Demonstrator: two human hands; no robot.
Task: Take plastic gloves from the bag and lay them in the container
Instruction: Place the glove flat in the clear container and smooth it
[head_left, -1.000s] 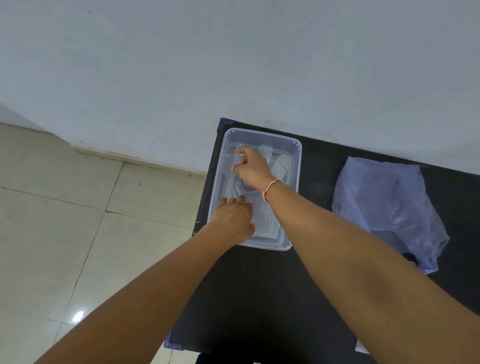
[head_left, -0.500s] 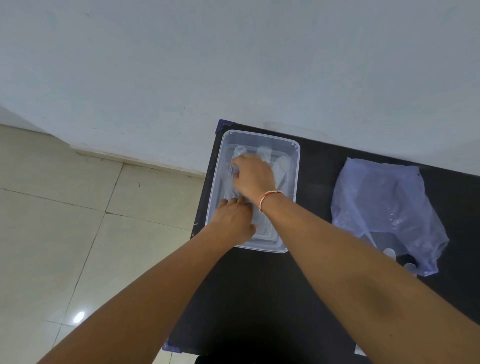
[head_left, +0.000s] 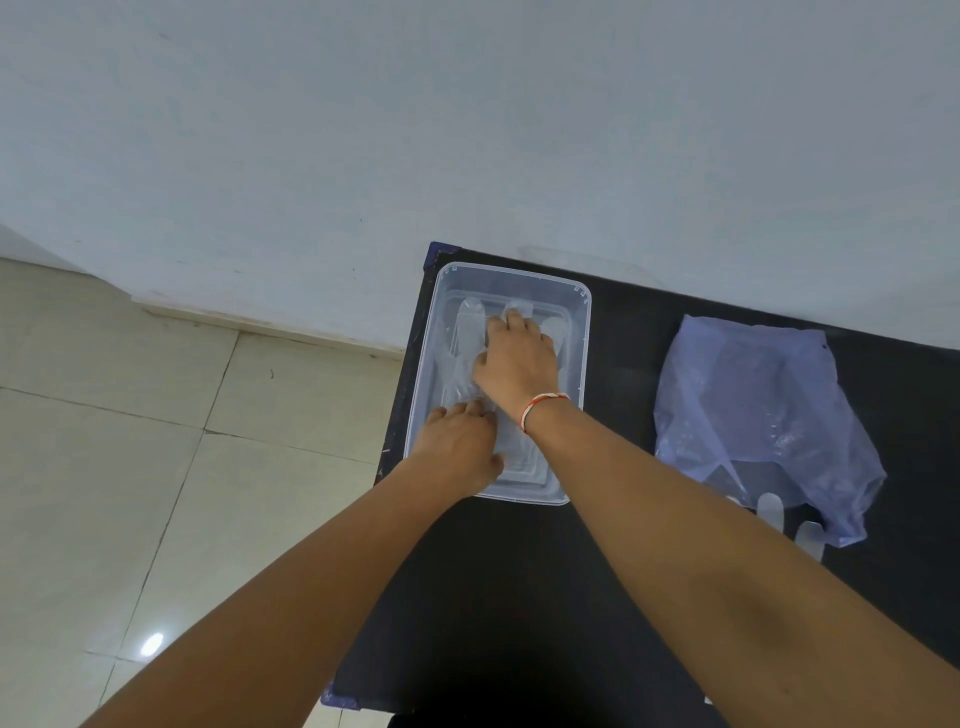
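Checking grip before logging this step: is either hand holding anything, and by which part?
Neither grips. The right hand presses flat on the glove in the container; the left hand rests at its near end.

Clear plastic gloves (head_left: 470, 338) lie flat in the clear rectangular container (head_left: 584, 332) under both hands, the crumpled bluish bag (head_left: 753, 410) lying right of them.

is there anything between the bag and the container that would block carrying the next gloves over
Nothing visible: bare black table separates the bag from the open container. Only the right hand and left hand occupy the container.
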